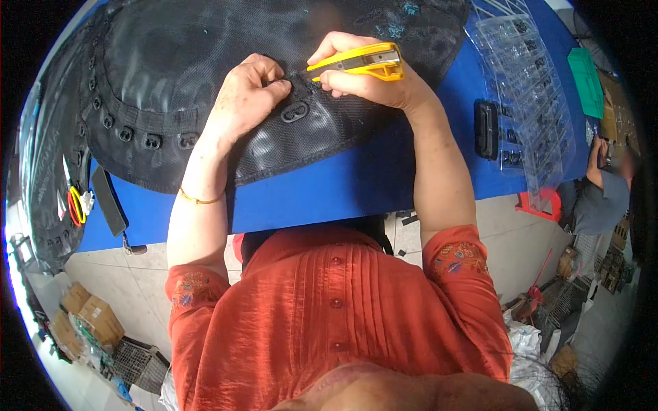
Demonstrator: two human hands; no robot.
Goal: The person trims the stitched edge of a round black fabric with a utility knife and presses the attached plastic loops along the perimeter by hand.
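Observation:
Black mesh fabric with a row of black oval fittings along its curved edge lies over the blue table. My left hand pinches a fold of this fabric, its fingers closed on it. Just to the right, my right hand holds a yellow thread snipper between thumb and fingers. The snipper's tips point left, close to my left fingertips, at the fabric's surface. Whether the blades touch a thread is too small to tell.
Scissors with yellow and red handles and a dark phone-like object lie at the left. At the right are clear compartment trays, a black case, a green box and a red bin. Another person is at the far right.

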